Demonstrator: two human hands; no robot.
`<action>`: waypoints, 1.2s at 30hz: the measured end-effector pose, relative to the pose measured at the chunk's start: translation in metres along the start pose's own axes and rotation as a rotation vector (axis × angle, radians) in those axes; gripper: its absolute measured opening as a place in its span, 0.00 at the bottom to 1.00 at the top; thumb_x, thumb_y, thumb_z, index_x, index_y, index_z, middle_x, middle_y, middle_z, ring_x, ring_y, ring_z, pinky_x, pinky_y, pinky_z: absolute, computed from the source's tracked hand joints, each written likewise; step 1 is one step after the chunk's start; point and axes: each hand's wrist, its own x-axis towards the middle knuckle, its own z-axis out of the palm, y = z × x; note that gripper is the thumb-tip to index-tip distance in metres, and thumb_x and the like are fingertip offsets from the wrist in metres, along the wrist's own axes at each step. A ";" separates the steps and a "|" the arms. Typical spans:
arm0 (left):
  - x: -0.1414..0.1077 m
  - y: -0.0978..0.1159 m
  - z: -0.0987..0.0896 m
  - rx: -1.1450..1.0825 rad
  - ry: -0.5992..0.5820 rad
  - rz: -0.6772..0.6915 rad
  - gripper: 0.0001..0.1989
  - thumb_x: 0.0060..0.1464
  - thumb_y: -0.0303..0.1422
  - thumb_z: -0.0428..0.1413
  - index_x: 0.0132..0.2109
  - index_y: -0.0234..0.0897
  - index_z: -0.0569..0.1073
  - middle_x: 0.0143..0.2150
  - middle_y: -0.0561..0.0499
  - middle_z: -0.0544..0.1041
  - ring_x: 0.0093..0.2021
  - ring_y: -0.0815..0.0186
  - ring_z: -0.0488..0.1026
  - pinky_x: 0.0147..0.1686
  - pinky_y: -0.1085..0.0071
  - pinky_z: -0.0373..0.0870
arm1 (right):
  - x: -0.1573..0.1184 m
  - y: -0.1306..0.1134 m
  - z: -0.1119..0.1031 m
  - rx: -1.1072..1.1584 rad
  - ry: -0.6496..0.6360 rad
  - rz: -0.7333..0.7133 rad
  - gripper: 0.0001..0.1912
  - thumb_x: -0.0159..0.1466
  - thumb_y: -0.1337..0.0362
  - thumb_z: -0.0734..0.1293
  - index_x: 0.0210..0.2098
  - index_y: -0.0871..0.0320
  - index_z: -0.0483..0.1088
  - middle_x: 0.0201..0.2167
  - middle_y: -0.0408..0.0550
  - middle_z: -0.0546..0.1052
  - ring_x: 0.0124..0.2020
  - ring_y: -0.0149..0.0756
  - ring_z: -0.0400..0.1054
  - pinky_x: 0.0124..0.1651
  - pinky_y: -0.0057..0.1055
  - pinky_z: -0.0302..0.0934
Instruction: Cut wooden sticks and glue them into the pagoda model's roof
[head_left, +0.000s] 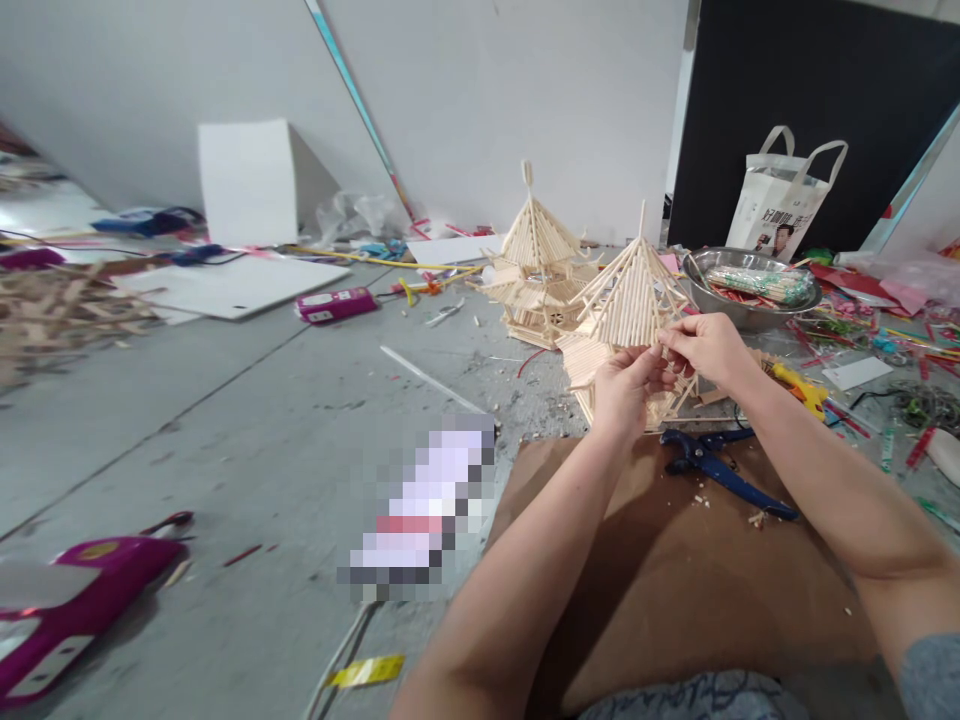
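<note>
A small pagoda model (630, 300) of pale wooden sticks stands before me, with a pointed roof and a stick rising from its top. At the lower front edge of that roof, my left hand (632, 388) is closed in a pinch. My right hand (709, 350) pinches just beside it, at the roof's right corner; the fingertips of both hands nearly meet. Whatever they hold is too small or hidden to make out. Blue pliers (724, 478) lie with spread handles on a brown board (675, 600) below my hands.
Behind stands a second stick pagoda (534, 260). A metal bowl (750, 310) of packaged sticks and a yellow glue gun (802, 390) are at right. A blurred-out device (427, 500) with a cable lies left of the board; magenta boxes (90, 600) lie farther left.
</note>
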 end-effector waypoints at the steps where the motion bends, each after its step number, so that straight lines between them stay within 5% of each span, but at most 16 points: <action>1: 0.000 0.000 0.000 0.001 -0.001 0.002 0.16 0.33 0.38 0.63 0.26 0.31 0.69 0.20 0.54 0.72 0.17 0.74 0.68 0.19 0.77 0.65 | 0.000 0.000 0.000 0.003 -0.003 0.002 0.10 0.55 0.63 0.64 0.21 0.63 0.68 0.13 0.40 0.65 0.12 0.22 0.58 0.16 0.22 0.55; 13: 0.001 -0.001 0.002 -0.016 -0.008 0.011 0.17 0.33 0.40 0.63 0.24 0.32 0.68 0.18 0.55 0.71 0.17 0.75 0.67 0.18 0.79 0.64 | 0.002 0.000 0.003 -0.048 -0.004 -0.012 0.10 0.57 0.67 0.62 0.20 0.62 0.64 0.10 0.38 0.63 0.11 0.22 0.58 0.15 0.20 0.51; 36: -0.001 -0.002 0.003 0.020 0.024 0.074 0.17 0.34 0.40 0.63 0.24 0.32 0.66 0.19 0.54 0.72 0.17 0.74 0.68 0.20 0.77 0.65 | -0.002 -0.004 0.003 0.285 -0.048 0.108 0.08 0.54 0.66 0.66 0.21 0.63 0.66 0.10 0.37 0.63 0.10 0.20 0.55 0.12 0.19 0.47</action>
